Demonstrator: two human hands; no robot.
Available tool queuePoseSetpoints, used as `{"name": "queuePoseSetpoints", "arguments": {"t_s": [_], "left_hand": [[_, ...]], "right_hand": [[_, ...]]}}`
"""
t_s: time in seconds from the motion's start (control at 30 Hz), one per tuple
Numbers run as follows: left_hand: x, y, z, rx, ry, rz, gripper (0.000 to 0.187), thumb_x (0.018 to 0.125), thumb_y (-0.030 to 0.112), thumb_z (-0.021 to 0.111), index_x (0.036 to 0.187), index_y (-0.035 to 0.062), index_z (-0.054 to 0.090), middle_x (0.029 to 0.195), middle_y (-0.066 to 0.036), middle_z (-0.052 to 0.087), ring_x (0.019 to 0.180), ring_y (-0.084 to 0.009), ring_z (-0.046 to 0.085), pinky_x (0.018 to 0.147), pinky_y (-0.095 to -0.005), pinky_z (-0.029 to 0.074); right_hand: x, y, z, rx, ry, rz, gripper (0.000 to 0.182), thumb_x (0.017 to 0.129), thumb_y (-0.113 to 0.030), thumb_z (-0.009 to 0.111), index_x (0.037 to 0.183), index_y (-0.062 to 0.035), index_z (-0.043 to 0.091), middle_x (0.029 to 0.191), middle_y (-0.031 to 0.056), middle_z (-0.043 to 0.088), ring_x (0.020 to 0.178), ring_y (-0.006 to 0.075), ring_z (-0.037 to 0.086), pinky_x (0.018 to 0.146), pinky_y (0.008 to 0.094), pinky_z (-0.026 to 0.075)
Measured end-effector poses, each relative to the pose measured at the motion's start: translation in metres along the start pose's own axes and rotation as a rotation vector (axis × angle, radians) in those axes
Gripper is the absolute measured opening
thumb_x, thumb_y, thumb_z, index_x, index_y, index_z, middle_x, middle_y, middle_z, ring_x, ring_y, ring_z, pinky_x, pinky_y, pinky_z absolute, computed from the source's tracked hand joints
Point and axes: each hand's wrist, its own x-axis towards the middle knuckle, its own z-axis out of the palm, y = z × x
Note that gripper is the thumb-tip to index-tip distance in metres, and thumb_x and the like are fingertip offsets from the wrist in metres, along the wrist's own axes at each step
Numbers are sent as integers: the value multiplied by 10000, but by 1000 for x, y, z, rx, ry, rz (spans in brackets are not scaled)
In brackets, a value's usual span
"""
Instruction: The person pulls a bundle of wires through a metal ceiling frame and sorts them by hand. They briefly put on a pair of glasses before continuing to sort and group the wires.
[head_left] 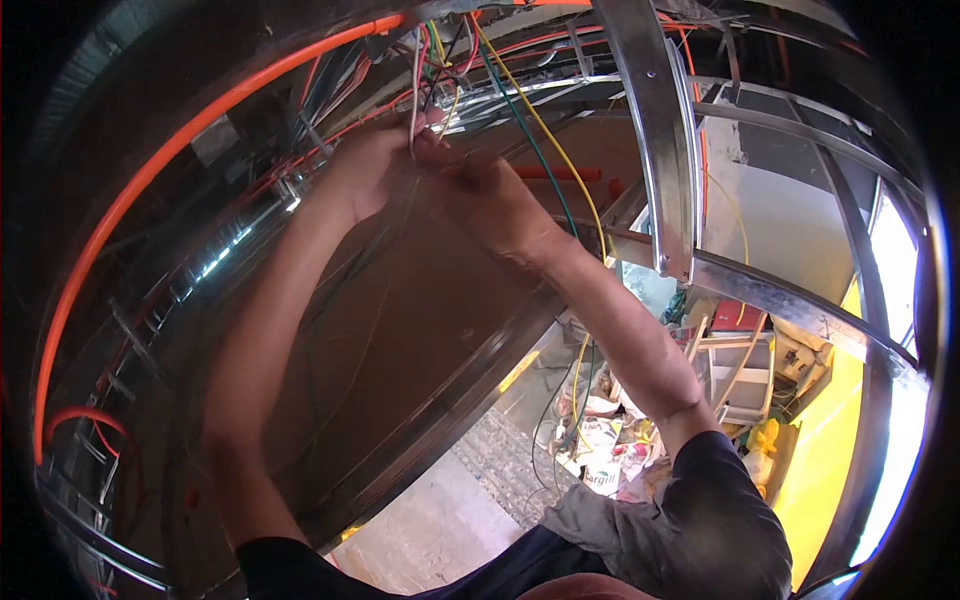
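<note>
Both my arms reach up to a bundle of thin electrical wires (pixel 416 75) hanging from the end of an orange conduit (pixel 215 108). My left hand (pixel 375 155) is closed, its fingertips pinching a whitish wire in the bundle. Close against it, my right hand (pixel 490 200) also has its fingers closed at the lower ends of the wires. Dim light and the fingers hide exactly which strands each one grips. A yellow wire (pixel 545 130) and a green wire (pixel 528 130) hang past my right wrist, outside the grip.
A metal stud (pixel 655 130) drops from the ceiling framing right of my hands. A dark brown panel (pixel 420 290) spreads below them. Down on the floor lie rubbish and bags (pixel 610 440), with a wooden ladder-like frame (pixel 735 350) and a yellow panel (pixel 825 450) at right.
</note>
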Motion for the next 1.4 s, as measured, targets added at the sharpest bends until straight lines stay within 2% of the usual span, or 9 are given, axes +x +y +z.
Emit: {"name": "queuePoseSetpoints", "arguments": {"t_s": [0.07,0.13,0.23,0.4,0.53,0.93,1.03,1.1,1.4], "left_hand": [[-4,0,8,-56,76,3,233,988,134,540,1156,-16,598,906,-53,618,916,-219,648,861,-343,500],[-2,-4,9,-57,58,32,235,988,135,541,1150,-27,593,895,-57,611,926,-231,653,861,-356,507],[1,-12,2,-57,24,102,246,977,163,570,1150,-9,605,880,-43,617,879,-235,675,843,-372,547],[-2,-15,0,-86,2,130,269,963,189,604,1160,7,620,827,0,600,747,-155,649,736,-340,564],[4,-12,-12,-79,-70,91,283,968,194,596,1174,1,618,789,33,549,626,-85,508,607,-273,469],[2,-7,-13,106,-60,116,273,968,282,601,1127,70,667,754,45,533,636,-92,523,603,-271,465],[0,-7,-12,115,-33,102,220,979,164,551,1109,7,636,760,3,536,674,-133,537,648,-334,492],[1,-9,-10,126,-48,175,252,977,261,594,1126,70,661,742,39,529,632,-97,529,599,-281,466],[10,-19,-13,554,148,366,321,979,286,603,1139,11,652,906,-11,666,889,-106,636,821,-276,511]], "right_hand": [[-4,2,0,-38,-6,-85,351,927,-82,611,1274,-31,613,913,52,662,726,139,594,662,309,494],[-17,-16,1,-635,137,-265,278,901,-121,635,1169,-56,664,971,106,685,775,282,638,731,387,510],[-30,-3,-9,-950,270,-569,199,892,-138,626,1061,-63,697,1083,138,662,929,376,611,815,441,500],[-48,-34,-25,-1321,544,-587,323,736,-18,605,1049,-17,686,1162,130,607,1089,319,535,856,421,501],[-45,-24,-37,-1247,514,-457,384,838,25,558,1215,-19,615,1078,163,623,983,357,576,860,436,489],[-46,-24,-43,-1144,551,-331,222,883,-13,589,1079,-43,689,976,172,663,832,379,661,704,420,538],[-48,-19,-47,-1069,540,-373,155,874,-25,623,1006,-23,703,949,176,675,804,369,671,673,405,539],[-49,-15,-48,-1021,512,-407,120,888,-57,592,990,-29,647,896,194,631,776,418,635,658,483,517],[-50,-9,-46,-1004,527,-458,103,885,-50,599,981,-30,630,901,189,631,764,413,629,625,482,517]]}}
